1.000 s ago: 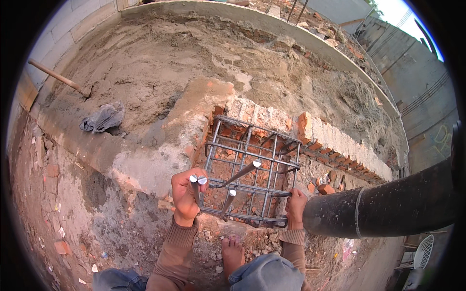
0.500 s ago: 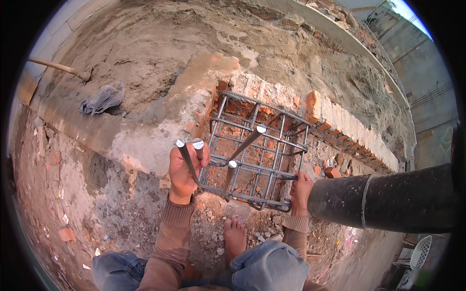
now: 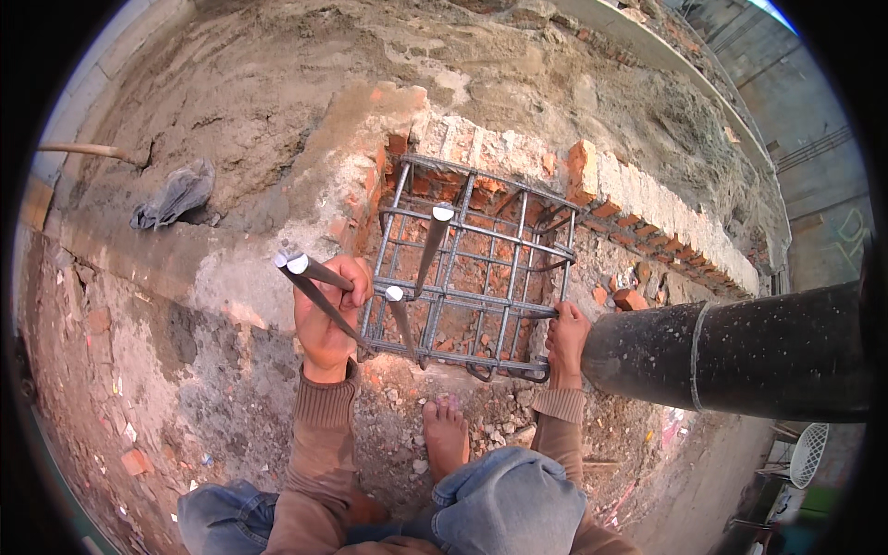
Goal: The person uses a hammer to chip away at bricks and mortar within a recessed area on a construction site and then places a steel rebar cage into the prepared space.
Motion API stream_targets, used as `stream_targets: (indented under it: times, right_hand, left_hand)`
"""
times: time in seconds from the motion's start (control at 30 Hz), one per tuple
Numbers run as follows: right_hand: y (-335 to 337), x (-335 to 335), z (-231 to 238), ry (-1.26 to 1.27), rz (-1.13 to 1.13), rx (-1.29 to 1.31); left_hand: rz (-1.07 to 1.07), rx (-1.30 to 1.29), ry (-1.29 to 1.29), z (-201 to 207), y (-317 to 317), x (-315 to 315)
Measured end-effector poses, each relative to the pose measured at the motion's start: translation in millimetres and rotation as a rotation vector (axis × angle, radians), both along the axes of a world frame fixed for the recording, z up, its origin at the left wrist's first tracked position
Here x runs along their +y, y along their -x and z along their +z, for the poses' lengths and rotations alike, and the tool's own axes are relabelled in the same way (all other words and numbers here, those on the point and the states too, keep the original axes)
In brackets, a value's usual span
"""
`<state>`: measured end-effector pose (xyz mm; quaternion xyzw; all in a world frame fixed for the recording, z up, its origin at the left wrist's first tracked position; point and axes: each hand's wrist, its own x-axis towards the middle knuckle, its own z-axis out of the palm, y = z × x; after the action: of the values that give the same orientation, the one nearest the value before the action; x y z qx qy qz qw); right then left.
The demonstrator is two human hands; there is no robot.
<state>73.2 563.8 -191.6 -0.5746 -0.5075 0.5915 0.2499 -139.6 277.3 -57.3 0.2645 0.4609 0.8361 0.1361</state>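
Note:
A grey steel rebar cage [image 3: 524, 305] of crossed bars sits in a brick-lined pit in front of me. Several upright bars rise toward me from its left half, their cut ends bright. My left hand [image 3: 326, 319] is closed round one of these upright rebars [image 3: 326, 274] at the cage's near left corner, and another rebar passes in front of the palm. At the near right corner, my right hand [image 3: 566, 340] has its fingers closed on the end of a cage bar. Part of that grip is hidden behind the hand.
A thick black pipe [image 3: 731, 356] runs in from the right, close to my right hand. Broken brick walling [image 3: 647, 208] borders the pit. A grey plastic bag [image 3: 176, 194] and a wooden handle [image 3: 92, 150] lie at left. Rubble surrounds my bare foot [image 3: 446, 435].
The upright rebars lean further left, and my left hand has moved left with them. My right hand stays at the same cage corner. The whole view has shifted slightly.

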Motion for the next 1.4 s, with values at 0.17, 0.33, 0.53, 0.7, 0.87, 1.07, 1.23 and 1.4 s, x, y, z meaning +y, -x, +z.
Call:
stream_targets:
  times: [0.17, 0.33, 0.53, 0.7, 0.87, 1.07, 1.23, 1.4]
  right_hand:
    - [-1, -4, 4, -0.047, 0.018, -0.003]
    - [4, -10, 8, -0.015, 0.015, 0.045]
    - [-4, 3, -5, -0.102, 0.049, 0.047]
    - [3, -2, 13, -0.014, 0.057, 0.027]
    - [5, -7, 12, 0.03, 0.071, 0.027]
    - [1, -3, 16, 0.055, 0.05, 0.017]
    - [1, -5, 14, 0.047, 0.082, 0.066]
    - [-6, -9, 15, 0.047, 0.037, 0.091]
  left_hand:
    - [-0.032, 0.03, -0.02, -2, 0, -9]
    - [-0.009, -0.006, -0.019, -1, 1, -10]
    - [-0.021, -0.016, -0.073, -2, 3, -13]
    - [-0.011, -0.032, -0.028, -12, 8, -10]
    - [-0.054, -0.002, 0.0, -7, 9, -16]
    - [-0.072, -0.065, -0.055, -13, 6, -12]
    - [-0.005, -0.027, -0.03, -10, 3, -15]
    - [-0.114, 0.041, -0.112, 3, -5, -23]
